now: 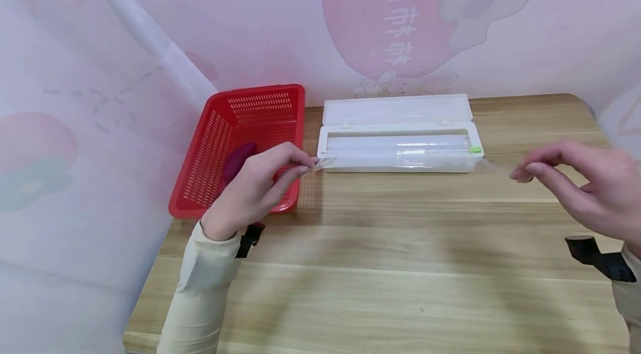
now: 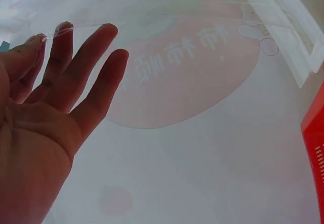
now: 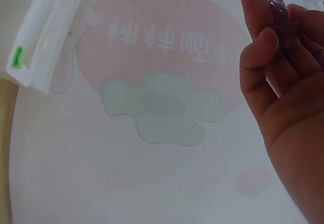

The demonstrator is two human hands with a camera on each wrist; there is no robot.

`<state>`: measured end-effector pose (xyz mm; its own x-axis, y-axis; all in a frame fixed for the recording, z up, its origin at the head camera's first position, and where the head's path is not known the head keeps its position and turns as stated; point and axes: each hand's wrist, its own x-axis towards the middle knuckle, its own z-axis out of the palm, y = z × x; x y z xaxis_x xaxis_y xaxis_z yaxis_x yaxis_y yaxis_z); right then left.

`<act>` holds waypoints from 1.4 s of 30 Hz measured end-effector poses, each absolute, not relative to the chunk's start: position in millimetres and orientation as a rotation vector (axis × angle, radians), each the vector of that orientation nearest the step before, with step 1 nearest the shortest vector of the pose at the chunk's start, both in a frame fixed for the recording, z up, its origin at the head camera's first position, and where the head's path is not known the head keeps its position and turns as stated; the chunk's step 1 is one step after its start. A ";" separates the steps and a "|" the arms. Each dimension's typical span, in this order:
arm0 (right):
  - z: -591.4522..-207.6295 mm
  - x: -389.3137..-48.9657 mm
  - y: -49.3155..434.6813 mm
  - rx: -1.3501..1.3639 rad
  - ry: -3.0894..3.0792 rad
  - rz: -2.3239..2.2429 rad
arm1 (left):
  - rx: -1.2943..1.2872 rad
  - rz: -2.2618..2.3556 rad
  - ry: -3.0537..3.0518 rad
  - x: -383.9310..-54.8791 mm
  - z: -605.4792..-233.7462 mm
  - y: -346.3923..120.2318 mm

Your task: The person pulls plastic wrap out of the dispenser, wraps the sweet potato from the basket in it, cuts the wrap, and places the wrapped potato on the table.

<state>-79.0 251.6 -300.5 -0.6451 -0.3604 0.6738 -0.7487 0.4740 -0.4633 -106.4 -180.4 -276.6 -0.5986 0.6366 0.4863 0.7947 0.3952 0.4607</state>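
A strip of clear cling film stretches between my two hands in front of a white dispenser box, whose lid is tipped back. My left hand pinches the film's left corner between thumb and index finger. In the left wrist view, the other fingers of the left hand are spread apart. The opposite corner is pinched by my right hand, out to the right of the box. Crumpled film shows at the fingertips of the right hand in the right wrist view. A film roll lies inside the box.
A red plastic basket stands left of the box, partly behind my left hand. Inside it lies a purple, elongated thing, half hidden. A green slider sits at the box's right end. Printed fabric hangs behind the wooden table.
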 end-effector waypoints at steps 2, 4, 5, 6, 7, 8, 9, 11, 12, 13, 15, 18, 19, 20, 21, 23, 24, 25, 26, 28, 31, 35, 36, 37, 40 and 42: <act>-304.3 -76.9 253.1 0.936 -2.248 1.102 | -1.305 -1.059 -2.430 -105.8 -280.6 -182.1; -307.5 -75.3 254.2 0.953 -2.265 1.133 | -1.335 -1.110 -2.446 -104.8 -284.5 -183.7; -308.8 -74.4 254.9 0.957 -2.283 1.117 | -1.346 -1.129 -2.459 -104.2 -286.3 -184.4; -310.2 -73.7 255.6 0.963 -2.298 1.102 | -1.352 -1.147 -2.476 -103.4 -287.8 -184.8; -311.7 -73.3 256.2 0.974 -2.303 1.108 | -1.357 -1.165 -2.490 -102.7 -289.5 -185.2; -313.4 -72.9 256.8 0.986 -2.308 1.120 | -1.365 -1.183 -2.504 -102.0 -291.4 -185.8; -315.3 -72.8 257.4 1.002 -2.311 1.134 | -1.367 -1.189 -2.524 -101.0 -293.1 -186.2; -319.4 -72.2 258.3 1.019 -2.344 1.112 | -1.366 -1.207 -2.567 -99.4 -296.9 -186.7; -321.9 -72.1 258.8 1.027 -2.356 1.127 | -1.362 -1.218 -2.590 -98.3 -298.6 -186.7; -324.4 -72.0 259.3 1.038 -2.369 1.146 | -1.358 -1.229 -2.611 -97.3 -300.8 -186.9; -329.1 -71.6 260.4 1.048 -2.414 1.121 | -1.341 -1.241 -2.657 -95.6 -304.7 -187.0; -335.8 -70.8 261.6 1.067 -2.463 1.136 | -1.315 -1.261 -2.708 -93.9 -311.0 -186.5; -338.1 -70.8 261.8 1.079 -2.464 1.163 | -1.309 -1.261 -2.722 -93.7 -313.2 -186.3; -340.0 -70.5 261.8 1.089 -2.473 1.180 | -1.304 -1.263 -2.733 -93.5 -315.4 -186.0; -342.1 -70.3 262.0 1.102 -2.479 1.192 | -1.301 -1.266 -2.742 -93.0 -317.2 -185.4; -345.9 -69.3 262.4 1.119 -2.501 1.222 | -1.291 -1.277 -2.759 -92.1 -321.3 -184.1; -347.8 -69.0 262.4 1.133 -2.508 1.237 | -1.291 -1.290 -2.766 -91.8 -323.9 -183.4; -349.4 -68.6 262.5 1.143 -2.524 1.249 | -1.290 -1.306 -2.778 -91.4 -326.3 -182.4; -351.0 -68.2 262.6 1.153 -2.545 1.254 | -1.290 -1.330 -2.792 -91.2 -329.7 -181.3; -354.8 -67.5 262.4 1.141 -2.605 1.292 | -1.283 -1.379 -2.836 -90.8 -336.7 -179.1; -364.0 -67.6 261.4 1.156 -2.659 1.397 | -1.260 -1.444 -2.917 -90.3 -347.7 -176.3; -379.3 -67.7 259.6 1.180 -2.673 1.545 | -1.198 -1.480 -2.988 -89.1 -360.3 -174.7; -382.2 -67.4 259.2 1.168 -2.676 1.573 | -1.183 -1.468 -2.999 -89.1 -362.9 -174.8; -384.6 -67.3 258.5 1.151 -2.677 1.584 | -1.171 -1.458 -3.011 -89.1 -365.4 -175.1; -388.9 -66.7 256.2 1.077 -2.699 1.596 | -1.154 -1.425 -3.035 -89.1 -370.8 -176.4; -390.4 -66.2 253.8 1.012 -2.731 1.562 | -1.155 -1.398 -3.038 -89.0 -373.1 -177.4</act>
<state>-66.2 253.8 -390.4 -0.8004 -0.5796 0.1528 -0.4258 0.3702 -0.8256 -89.0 -177.4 -373.1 -0.7175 0.6915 -0.0834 0.3863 0.4948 0.7785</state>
